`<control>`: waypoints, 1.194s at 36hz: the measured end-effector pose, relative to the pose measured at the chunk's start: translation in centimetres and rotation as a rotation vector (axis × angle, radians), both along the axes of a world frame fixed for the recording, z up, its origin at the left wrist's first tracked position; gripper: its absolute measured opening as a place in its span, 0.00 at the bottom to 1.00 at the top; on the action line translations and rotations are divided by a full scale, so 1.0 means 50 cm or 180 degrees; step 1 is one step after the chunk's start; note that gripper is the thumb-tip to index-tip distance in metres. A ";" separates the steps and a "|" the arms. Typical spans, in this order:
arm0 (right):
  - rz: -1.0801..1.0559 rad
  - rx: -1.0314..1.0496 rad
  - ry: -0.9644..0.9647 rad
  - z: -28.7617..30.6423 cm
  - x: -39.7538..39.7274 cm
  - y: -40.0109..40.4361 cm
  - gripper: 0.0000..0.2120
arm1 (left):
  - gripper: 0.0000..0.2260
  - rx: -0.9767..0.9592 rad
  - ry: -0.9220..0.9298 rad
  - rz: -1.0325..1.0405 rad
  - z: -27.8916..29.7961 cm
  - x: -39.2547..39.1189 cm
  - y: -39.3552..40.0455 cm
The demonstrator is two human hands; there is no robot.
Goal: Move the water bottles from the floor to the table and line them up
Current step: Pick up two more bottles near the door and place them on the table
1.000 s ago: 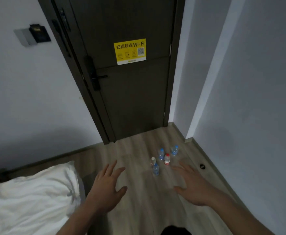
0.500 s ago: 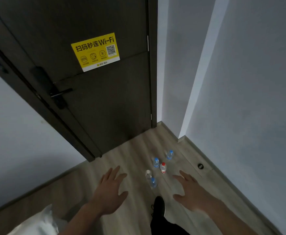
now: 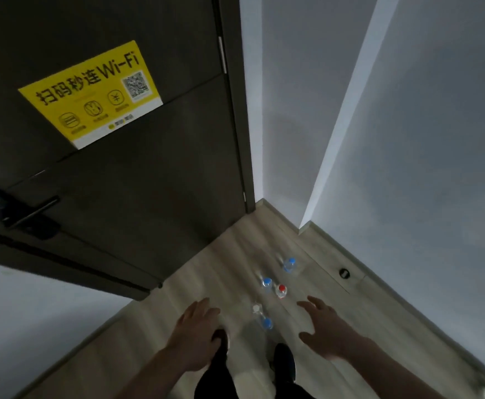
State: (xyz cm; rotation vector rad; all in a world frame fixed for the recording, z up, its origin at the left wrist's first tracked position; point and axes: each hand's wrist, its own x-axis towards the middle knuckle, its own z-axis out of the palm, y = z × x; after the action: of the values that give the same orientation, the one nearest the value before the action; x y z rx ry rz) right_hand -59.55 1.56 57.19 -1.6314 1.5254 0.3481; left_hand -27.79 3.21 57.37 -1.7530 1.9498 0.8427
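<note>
Above five floor bottles (image 3: 267,286), left hand (image 3: 195,335) and right hand (image 3: 326,332) spread, empty.

The five bottles (image 3: 267,283) on the floor (image 3: 178,326) are small and blurred; only the cap colours are clear, and the labels cannot be read. The small print on the yellow sticker (image 3: 91,96) is too blurred to read. The door (image 3: 120,182) is cut by the top and left edges, and its handle (image 3: 28,214) is partly out of view. The left hand (image 3: 195,338) covers part of one shoe (image 3: 221,339). Both forearms and the legs leave the picture at the bottom edge.
</note>
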 end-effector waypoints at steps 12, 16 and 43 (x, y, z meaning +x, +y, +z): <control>-0.0914 0.0405 0.0216 -0.202 0.102 -0.032 0.31 | 0.24 0.0569 0.0134 -0.0981 -0.283 0.019 -0.248; -0.1027 0.0592 0.0301 -0.327 0.129 -0.036 0.32 | 0.23 0.0664 -0.0060 -0.1285 -0.431 -0.005 -0.306; -0.1819 0.1124 0.0410 -1.167 0.238 -0.077 0.21 | 0.21 0.0624 0.0234 -0.1764 -1.208 -0.102 -0.253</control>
State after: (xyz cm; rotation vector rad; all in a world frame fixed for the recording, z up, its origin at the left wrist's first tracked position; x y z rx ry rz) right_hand -47.65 -2.28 -1.19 -0.8679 1.8275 0.3811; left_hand -32.91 -9.43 -3.05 -1.0035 2.1566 0.8603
